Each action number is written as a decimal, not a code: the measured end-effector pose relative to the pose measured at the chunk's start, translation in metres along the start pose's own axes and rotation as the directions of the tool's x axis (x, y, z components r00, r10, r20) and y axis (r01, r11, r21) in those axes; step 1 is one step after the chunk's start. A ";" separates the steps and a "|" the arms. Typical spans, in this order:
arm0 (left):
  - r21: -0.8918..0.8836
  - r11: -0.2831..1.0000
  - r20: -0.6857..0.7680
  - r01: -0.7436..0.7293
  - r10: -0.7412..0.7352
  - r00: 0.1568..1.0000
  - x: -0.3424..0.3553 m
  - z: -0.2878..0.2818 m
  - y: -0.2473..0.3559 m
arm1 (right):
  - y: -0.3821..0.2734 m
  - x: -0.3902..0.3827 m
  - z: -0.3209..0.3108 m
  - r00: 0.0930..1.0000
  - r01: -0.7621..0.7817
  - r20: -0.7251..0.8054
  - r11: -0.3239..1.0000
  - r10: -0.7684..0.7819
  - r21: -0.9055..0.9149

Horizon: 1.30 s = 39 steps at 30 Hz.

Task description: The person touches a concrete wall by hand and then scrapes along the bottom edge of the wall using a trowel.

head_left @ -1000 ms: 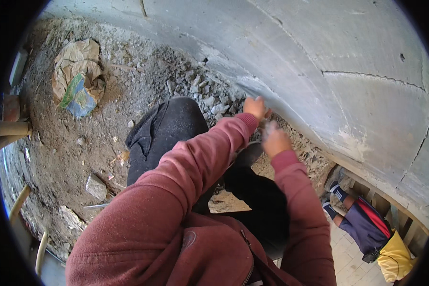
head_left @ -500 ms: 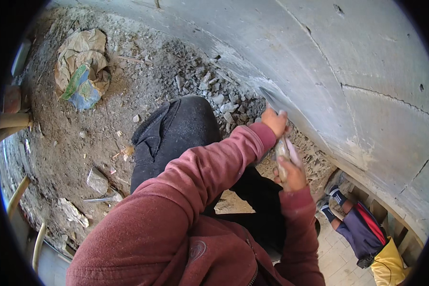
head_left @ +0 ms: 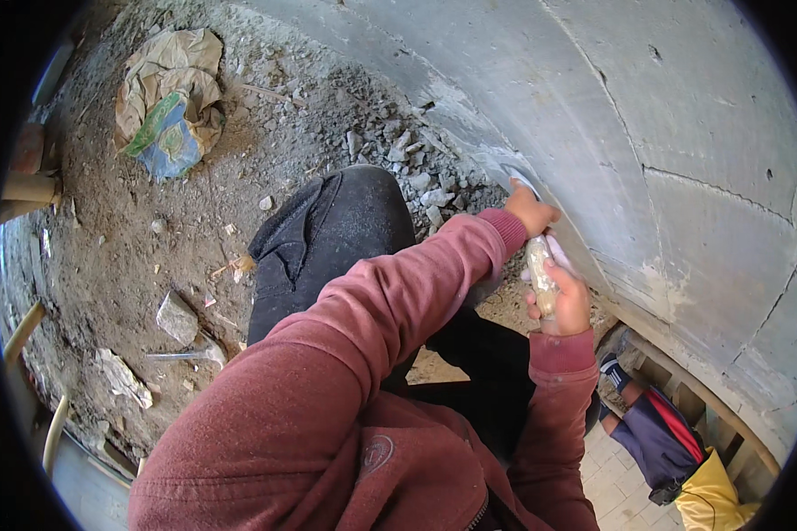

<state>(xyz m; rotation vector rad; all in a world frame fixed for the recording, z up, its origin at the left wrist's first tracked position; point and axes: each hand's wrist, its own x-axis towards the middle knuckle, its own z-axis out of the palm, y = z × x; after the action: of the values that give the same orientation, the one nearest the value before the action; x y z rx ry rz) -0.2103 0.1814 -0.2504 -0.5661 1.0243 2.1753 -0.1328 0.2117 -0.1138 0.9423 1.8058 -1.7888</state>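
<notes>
Low on the grey concrete wall (head_left: 584, 133), the metal blade of a trowel lies against the surface at a slant. My left hand (head_left: 531, 211) is closed at the blade end, a finger stretched along the metal. Nearer to me, my right hand (head_left: 565, 301) wraps round the light, worn handle of the trowel (head_left: 538, 264). A pale pinkish strip beside the handle is too unclear to name. Part of the blade is hidden behind my left hand.
Broken stones (head_left: 429, 190) lie along the wall's foot. A crumpled paper bag (head_left: 164, 75), a stone block (head_left: 177, 319) and a hammer-like tool (head_left: 186, 357) rest on the dirt at left. At lower right is another person (head_left: 655, 434) in dark shorts and yellow.
Both hands and the trowel have shifted slightly right and down in the picture. The blade now lies flatter along the wall. The whole view has tilted a little.
</notes>
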 end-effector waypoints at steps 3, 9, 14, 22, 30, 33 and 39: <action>0.190 0.980 0.018 -0.053 0.050 0.999 -0.002 0.001 0.006 | 0.001 0.003 -0.004 0.996 -0.034 -0.079 0.995 0.027 -0.092; 0.126 0.991 0.084 0.044 -0.055 0.995 0.003 0.003 0.010 | -0.001 0.007 -0.015 0.994 -0.084 -0.074 0.995 0.080 -0.061; 0.216 0.976 -0.146 -0.039 0.072 0.987 0.002 0.003 0.010 | -0.005 0.007 -0.015 0.998 -0.058 -0.019 0.995 0.057 -0.082; 0.117 0.991 -0.019 -0.066 0.069 0.997 0.030 -0.023 -0.001 | 0.010 0.031 0.002 0.987 -0.011 -0.158 0.988 -0.013 -0.151; 0.055 0.998 -0.001 -0.026 0.026 1.000 0.026 -0.039 -0.012 | 0.047 0.038 0.014 0.985 0.098 -0.115 0.963 -0.130 -0.253; 0.187 0.982 -0.084 0.012 0.003 0.996 0.029 -0.037 -0.015 | 0.047 0.041 0.011 0.987 0.031 -0.148 0.971 -0.068 -0.236; 0.184 0.983 -0.041 0.020 -0.013 0.999 0.044 -0.043 -0.018 | 0.042 0.045 0.018 0.989 0.048 -0.122 0.965 -0.082 -0.260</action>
<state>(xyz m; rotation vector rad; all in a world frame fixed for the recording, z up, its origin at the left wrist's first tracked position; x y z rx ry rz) -0.2232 0.1725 -0.3125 -0.5308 1.2228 2.0345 -0.1363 0.1992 -0.1767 0.9247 2.1120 -1.5117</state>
